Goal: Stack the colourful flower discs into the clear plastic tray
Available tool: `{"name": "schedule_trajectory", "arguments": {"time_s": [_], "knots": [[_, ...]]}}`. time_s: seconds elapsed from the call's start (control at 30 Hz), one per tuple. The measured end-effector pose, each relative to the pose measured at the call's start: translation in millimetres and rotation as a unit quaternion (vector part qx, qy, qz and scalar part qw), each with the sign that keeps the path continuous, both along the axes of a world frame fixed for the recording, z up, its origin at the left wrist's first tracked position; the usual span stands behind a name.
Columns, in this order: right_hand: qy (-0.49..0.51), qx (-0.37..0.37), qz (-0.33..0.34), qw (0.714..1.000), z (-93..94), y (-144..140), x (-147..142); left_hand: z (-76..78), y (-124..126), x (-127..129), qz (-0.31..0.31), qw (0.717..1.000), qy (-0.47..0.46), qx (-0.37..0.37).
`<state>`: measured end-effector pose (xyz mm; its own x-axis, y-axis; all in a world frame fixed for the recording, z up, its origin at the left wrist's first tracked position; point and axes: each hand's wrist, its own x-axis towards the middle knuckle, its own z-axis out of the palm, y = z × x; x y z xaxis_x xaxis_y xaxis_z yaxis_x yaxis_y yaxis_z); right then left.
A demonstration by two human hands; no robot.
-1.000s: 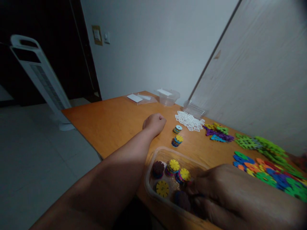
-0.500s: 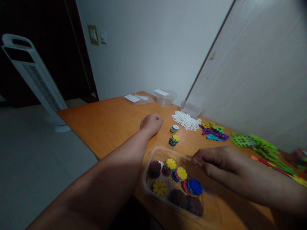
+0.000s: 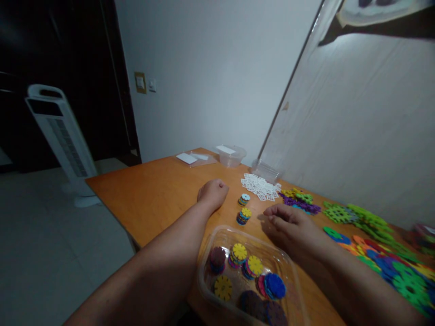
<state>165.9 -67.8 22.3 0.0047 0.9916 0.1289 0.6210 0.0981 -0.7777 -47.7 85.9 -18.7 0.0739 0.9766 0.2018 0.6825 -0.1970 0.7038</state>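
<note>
My left hand (image 3: pixel 214 194) rests on the table as a closed fist; nothing shows in it. Two short stacks of notched plastic discs stand between my hands: a white-topped stack (image 3: pixel 244 199) and a yellow-topped stack (image 3: pixel 244 216). Just right of the yellow-topped stack hovers my right hand (image 3: pixel 288 219), fingers loosely bent, thumb slightly apart, not touching the stack; I see nothing in it. Nearer me, a clear plastic container (image 3: pixel 295 271) holds several disc stacks, among them yellow-topped discs (image 3: pixel 239 252), blue discs (image 3: pixel 274 285) and brown discs (image 3: pixel 217 258).
White lattice pieces (image 3: pixel 261 186) lie behind the stacks, beside a clear box (image 3: pixel 267 171). Along the wall lie purple and yellow pieces (image 3: pixel 299 199), green pieces (image 3: pixel 360 215) and loose coloured discs (image 3: pixel 390 262). A clear bowl (image 3: pixel 231 158) and a flat plastic bag (image 3: pixel 195 158) sit at the far edge.
My right hand has moved away from above the container's right rim, forward and left towards the yellow-topped stack. The view has tilted up a little. My left fist stays where it was.
</note>
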Motion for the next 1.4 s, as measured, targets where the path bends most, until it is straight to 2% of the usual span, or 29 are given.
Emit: {"name": "schedule_trajectory", "arguments": {"time_s": [0.13,0.3,0.47,0.7,0.93,1.13,1.27,1.4], "knots": [[-0.057,0.046,-0.009,0.997,-9.4,22.1,1.5,-0.1,-0.9,-0.4,0.003,1.000,-0.003,-0.004],[-0.141,0.062,0.016,0.988,-0.8,57.8,5.1,-0.2,-1.1,-0.7,0.001,1.000,-0.009,-0.004],[-0.208,0.042,0.070,0.975,6.2,81.7,1.8,0.2,-0.9,0.3,-0.003,1.000,-0.005,-0.001],[-0.271,0.016,0.126,0.954,20.2,96.6,-4.2,4.5,-4.5,1.1,-0.005,1.000,0.008,-0.001],[-0.286,-0.004,0.150,0.946,25.4,102.7,-8.4,8.0,-7.7,1.2,-0.004,1.000,0.015,-0.004],[-0.254,0.014,0.119,0.960,23.9,101.4,-5.6,8.2,-8.4,1.2,-0.006,1.000,0.020,-0.010],[-0.230,0.036,0.109,0.966,30.3,80.9,-5.1,8.0,-8.5,1.6,-0.009,1.000,0.018,-0.007],[-0.182,-0.005,0.156,0.971,33.1,53.2,-10.9,6.9,-8.3,2.3,-0.006,1.000,0.007,-0.006]]}}
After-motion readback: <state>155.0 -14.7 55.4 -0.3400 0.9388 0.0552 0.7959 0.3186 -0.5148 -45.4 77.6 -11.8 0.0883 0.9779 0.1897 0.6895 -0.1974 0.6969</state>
